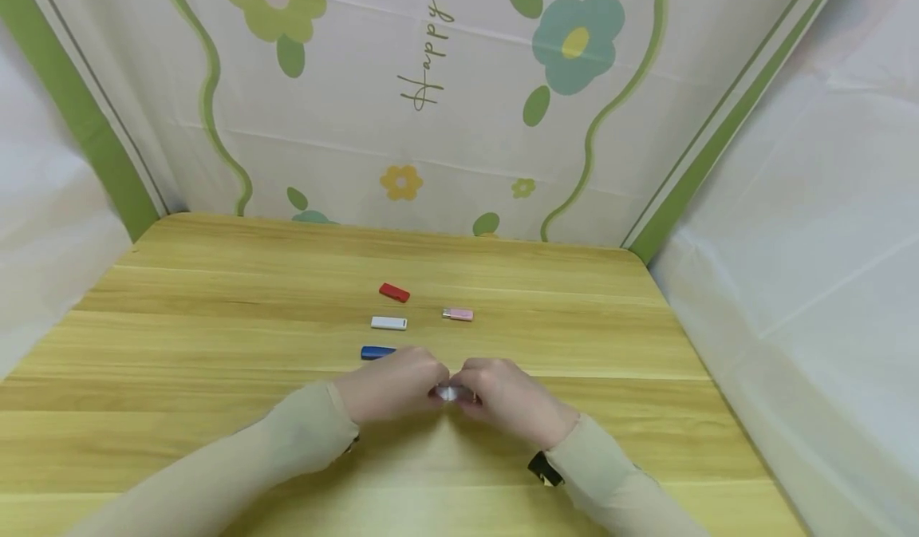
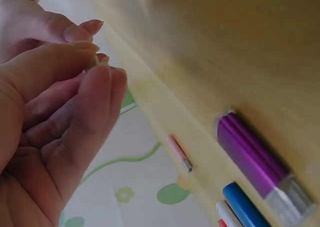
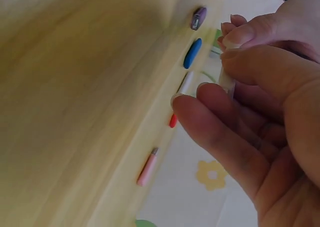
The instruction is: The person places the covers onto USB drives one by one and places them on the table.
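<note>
Both hands meet above the table in the head view. Between the fingertips is a small whitish stick (image 1: 448, 393), much like a USB flash drive but mostly covered by fingers. My left hand (image 1: 393, 384) pinches its left end, and my right hand (image 1: 513, 400) grips the other end. In the right wrist view, part of the pale stick (image 3: 226, 81) shows between thumb and fingers. Left of the hands lies a blue USB stick (image 1: 376, 353), partly behind the left hand. A purple USB stick with a silver end (image 2: 252, 152) appears in the left wrist view; the left arm hides it in the head view.
Farther back on the wooden table (image 1: 574, 313) lie a white USB stick (image 1: 388, 323), a red one (image 1: 394, 292) and a pink one (image 1: 459, 314) with its metal plug showing. A flower-patterned curtain (image 1: 467, 138) hangs behind the table; pale cloth flanks both sides.
</note>
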Available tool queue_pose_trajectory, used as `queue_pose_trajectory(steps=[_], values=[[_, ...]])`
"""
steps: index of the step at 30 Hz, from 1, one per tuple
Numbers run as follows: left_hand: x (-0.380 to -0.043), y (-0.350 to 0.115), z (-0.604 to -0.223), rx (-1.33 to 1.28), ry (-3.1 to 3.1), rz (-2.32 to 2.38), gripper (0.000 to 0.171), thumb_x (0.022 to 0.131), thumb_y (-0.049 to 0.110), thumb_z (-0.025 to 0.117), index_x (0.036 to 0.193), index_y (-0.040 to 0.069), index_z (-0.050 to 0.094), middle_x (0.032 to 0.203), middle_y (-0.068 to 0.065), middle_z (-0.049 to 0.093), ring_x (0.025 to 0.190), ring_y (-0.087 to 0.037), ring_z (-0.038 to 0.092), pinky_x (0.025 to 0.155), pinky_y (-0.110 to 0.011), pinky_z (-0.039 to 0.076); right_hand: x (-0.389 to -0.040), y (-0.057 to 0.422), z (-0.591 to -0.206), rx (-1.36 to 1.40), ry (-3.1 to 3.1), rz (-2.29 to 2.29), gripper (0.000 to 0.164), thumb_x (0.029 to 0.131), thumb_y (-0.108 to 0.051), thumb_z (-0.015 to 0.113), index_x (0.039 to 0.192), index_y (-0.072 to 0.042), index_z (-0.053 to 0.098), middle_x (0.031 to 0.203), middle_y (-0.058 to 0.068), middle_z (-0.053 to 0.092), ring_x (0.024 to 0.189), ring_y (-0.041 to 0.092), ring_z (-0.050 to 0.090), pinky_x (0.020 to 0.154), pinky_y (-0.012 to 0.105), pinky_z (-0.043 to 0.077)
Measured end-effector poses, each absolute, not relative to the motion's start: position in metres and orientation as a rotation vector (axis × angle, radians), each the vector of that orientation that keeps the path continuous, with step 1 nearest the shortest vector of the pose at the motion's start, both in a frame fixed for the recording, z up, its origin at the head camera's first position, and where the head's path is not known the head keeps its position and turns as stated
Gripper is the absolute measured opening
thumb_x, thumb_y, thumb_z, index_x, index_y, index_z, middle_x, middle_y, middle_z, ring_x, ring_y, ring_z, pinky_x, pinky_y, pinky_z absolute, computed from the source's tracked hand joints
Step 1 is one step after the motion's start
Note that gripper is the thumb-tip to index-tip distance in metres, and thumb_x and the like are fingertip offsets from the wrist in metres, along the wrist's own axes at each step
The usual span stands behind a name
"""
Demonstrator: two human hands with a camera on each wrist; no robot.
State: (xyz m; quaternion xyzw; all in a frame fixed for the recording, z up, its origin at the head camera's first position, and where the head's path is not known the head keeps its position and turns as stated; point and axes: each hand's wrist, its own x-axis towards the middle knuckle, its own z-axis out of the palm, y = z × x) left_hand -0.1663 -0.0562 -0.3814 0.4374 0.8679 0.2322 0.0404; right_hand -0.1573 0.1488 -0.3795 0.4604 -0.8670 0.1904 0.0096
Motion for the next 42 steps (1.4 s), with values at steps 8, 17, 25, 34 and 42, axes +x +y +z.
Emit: queue_pose_trajectory(steps=[8, 17, 25, 34, 42], values=[[-0.209, -0.042, -0.384, 1.26, 2.593, 0.733, 0.018, 0.087, 0.007, 0.074, 0.07, 0.012, 0.069, 0.057, 0.012, 0.04, 0.054, -0.004, 0.039, 0.052, -0.019, 0.03, -0.193, 0.154, -0.386, 1.349, -2.789, 0.61, 0.014, 0.084, -0.006, 0.078, 0.098, -0.003, 0.075, 0.09, 0.003, 0.07, 0.08, 0.012, 0.065, 0.071, 0.019, 0.053], [-0.253, -0.029, -0.398, 1.242, 2.601, 0.629, 0.014, 0.083, 0.002, 0.075, 0.075, 0.012, 0.07, 0.064, 0.01, 0.049, 0.061, -0.01, 0.045, 0.059, -0.021, 0.037, -0.23, 0.152, -0.389, 1.364, -2.865, 0.583, 0.008, 0.083, -0.002, 0.077, 0.088, -0.007, 0.076, 0.088, 0.001, 0.073, 0.081, 0.013, 0.068, 0.072, 0.023, 0.054], [-0.264, -0.023, -0.396, 1.144, 2.614, 0.521, 0.025, 0.078, -0.003, 0.071, 0.063, 0.012, 0.057, 0.058, 0.007, 0.044, 0.057, -0.011, 0.04, 0.055, -0.023, 0.034, -0.246, 0.15, -0.394, 1.339, -2.963, 0.569, 0.007, 0.086, -0.006, 0.075, 0.091, -0.009, 0.078, 0.089, -0.001, 0.073, 0.082, 0.008, 0.067, 0.074, 0.019, 0.053], [-0.27, -0.021, -0.394, 1.072, 2.614, 0.471, 0.024, 0.076, -0.002, 0.078, 0.064, 0.011, 0.061, 0.059, 0.007, 0.048, 0.058, -0.011, 0.041, 0.054, -0.024, 0.034, -0.255, 0.147, -0.396, 1.312, -3.011, 0.514, 0.005, 0.085, -0.006, 0.077, 0.085, -0.011, 0.078, 0.082, -0.006, 0.071, 0.075, 0.004, 0.063, 0.069, 0.019, 0.052], [-0.271, -0.021, -0.397, 1.032, 2.592, 0.484, 0.025, 0.078, 0.001, 0.078, 0.062, 0.013, 0.064, 0.056, 0.01, 0.049, 0.056, -0.009, 0.041, 0.053, -0.022, 0.035, -0.256, 0.148, -0.398, 1.288, -3.038, 0.555, 0.004, 0.083, -0.007, 0.08, 0.084, -0.011, 0.078, 0.081, -0.004, 0.072, 0.076, 0.007, 0.065, 0.07, 0.02, 0.052]])
